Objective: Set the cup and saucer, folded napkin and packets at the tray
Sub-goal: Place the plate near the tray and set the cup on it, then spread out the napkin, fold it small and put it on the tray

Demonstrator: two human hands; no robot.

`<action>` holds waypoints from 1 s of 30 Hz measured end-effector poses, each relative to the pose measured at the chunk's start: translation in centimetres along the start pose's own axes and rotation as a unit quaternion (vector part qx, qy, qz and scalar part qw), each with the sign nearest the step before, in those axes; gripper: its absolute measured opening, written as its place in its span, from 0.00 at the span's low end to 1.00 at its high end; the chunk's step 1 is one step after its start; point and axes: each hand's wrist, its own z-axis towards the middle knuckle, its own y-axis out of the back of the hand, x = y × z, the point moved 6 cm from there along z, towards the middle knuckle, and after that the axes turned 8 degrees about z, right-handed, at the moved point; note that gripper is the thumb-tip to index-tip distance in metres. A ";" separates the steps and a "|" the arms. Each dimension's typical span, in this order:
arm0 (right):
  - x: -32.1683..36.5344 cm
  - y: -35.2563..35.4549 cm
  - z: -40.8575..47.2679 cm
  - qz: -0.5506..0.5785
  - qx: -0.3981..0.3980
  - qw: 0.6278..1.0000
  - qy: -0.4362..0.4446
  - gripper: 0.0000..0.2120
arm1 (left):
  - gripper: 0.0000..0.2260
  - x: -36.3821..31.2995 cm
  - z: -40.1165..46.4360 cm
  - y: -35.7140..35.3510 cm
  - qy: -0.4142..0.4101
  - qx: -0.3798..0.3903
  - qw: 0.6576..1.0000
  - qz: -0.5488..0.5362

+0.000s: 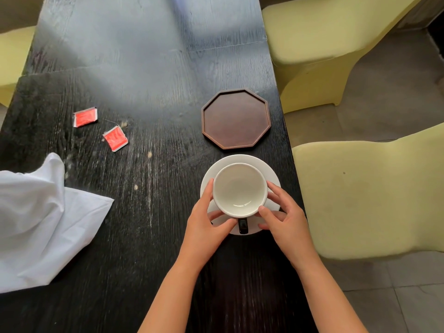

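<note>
Both hands, left hand (206,222) and right hand (286,219), cupping the white cup (239,189) on its saucer (272,173), fingers curled around either side to steady both, just near of the empty octagonal tray (236,118).

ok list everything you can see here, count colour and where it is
table: 1, black wood grain, under everything
tray: 1, dark brown, octagonal, right side of the table, just beyond the saucer
saucer: 1, white, near the table's right edge, in front of the tray
cup: 1, white inside with a dark handle toward the person, on the saucer, looks empty
packets: 2, red-orange with silver edges, left of centre, apart from each other
napkin: 1, white, crumpled and unfolded, at the left edge
chairs: 3 seen in part, pale yellow, two right of the table, one far left
left hand: 1, fingers curled round the cup's left side
right hand: 1, fingers on the cup's right side
</note>
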 end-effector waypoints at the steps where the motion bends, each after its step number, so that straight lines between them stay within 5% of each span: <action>1: 0.0 0.0 0.0 0.001 -0.002 1.000 0.001 0.27 | 0.39 0.0 0.0 -0.1 0.002 0.001 1.000 -0.003; 21: 0.7 0.2 0.0 -0.079 -0.013 0.997 -0.002 0.22 | 0.39 0.7 0.0 0.4 0.027 0.011 0.999 -0.024; 25: 3.5 0.5 -1.2 -0.253 -0.032 0.966 0.045 0.17 | 0.23 -1.3 -1.4 3.0 0.042 -0.040 0.993 0.101; 27: 5.5 -0.2 -2.2 -0.328 -0.017 0.941 0.084 0.14 | 0.12 -3.0 -2.8 4.9 0.003 -0.071 0.974 0.217; 30: 8.2 -2.3 -4.0 -0.402 0.019 0.907 0.126 0.14 | 0.07 -5.4 -5.5 7.5 -0.047 -0.101 0.938 0.328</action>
